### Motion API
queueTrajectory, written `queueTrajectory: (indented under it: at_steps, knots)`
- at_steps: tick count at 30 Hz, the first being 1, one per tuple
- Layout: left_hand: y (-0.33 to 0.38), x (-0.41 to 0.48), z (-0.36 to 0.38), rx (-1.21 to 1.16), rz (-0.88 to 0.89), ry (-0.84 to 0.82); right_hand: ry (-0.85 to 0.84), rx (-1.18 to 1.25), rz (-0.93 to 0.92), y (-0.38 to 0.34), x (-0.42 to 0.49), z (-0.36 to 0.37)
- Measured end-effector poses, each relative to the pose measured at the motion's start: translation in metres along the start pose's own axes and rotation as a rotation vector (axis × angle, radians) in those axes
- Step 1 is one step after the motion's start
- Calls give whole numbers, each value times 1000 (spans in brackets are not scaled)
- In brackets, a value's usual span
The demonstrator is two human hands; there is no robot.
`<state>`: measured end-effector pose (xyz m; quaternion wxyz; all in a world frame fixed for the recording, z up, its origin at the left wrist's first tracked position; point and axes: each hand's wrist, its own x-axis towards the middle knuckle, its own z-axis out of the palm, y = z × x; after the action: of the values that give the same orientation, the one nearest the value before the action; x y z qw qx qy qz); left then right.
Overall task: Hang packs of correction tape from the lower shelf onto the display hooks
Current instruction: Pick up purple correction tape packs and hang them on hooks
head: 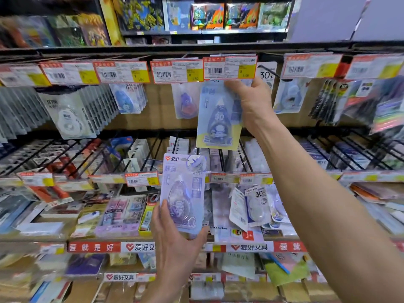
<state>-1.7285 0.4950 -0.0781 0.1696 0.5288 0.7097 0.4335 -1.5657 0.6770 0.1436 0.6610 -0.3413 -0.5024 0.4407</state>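
Observation:
My right hand (251, 101) is raised to the top hook row and grips a blue-and-yellow pack of correction tape (218, 119) by its upper right edge. The pack's top sits just under a red-framed price tag (229, 67); the hook behind it is hidden. Lower down, my left hand (175, 237) holds a lilac pack of correction tape (183, 191) upright by its bottom, in front of the lower shelf (140, 247). Several more loose packs (255, 206) lie on that shelf to the right.
Other packs hang on hooks left and right of the raised one, such as a white pack (70, 119) and a "30m" pack (267, 77). Black wire dividers (247, 158) with small goods fill the middle shelf. Toy boxes (207, 16) stand on top.

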Motion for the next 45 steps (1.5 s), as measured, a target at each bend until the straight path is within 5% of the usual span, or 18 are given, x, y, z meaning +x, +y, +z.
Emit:
queueTrajectory:
  at_steps: [10,18,31,35,39,45]
  knots:
    - [-4,2,-1,-10,7,-7,-71,-52,-17,4,12,-16]
    - [2,8,3,-6,75,-19,203,-540,-150,28,53,-9]
    - [9,16,15,6,108,-23,291,-733,-205,47,46,-22]
    - [22,22,24,16,152,-20,85,-678,-149,49,-12,-31]
    - [39,26,30,36,184,-5,-170,-300,181,56,-66,-37]
    - [48,32,38,126,291,12,-124,-115,208,61,-82,-37]
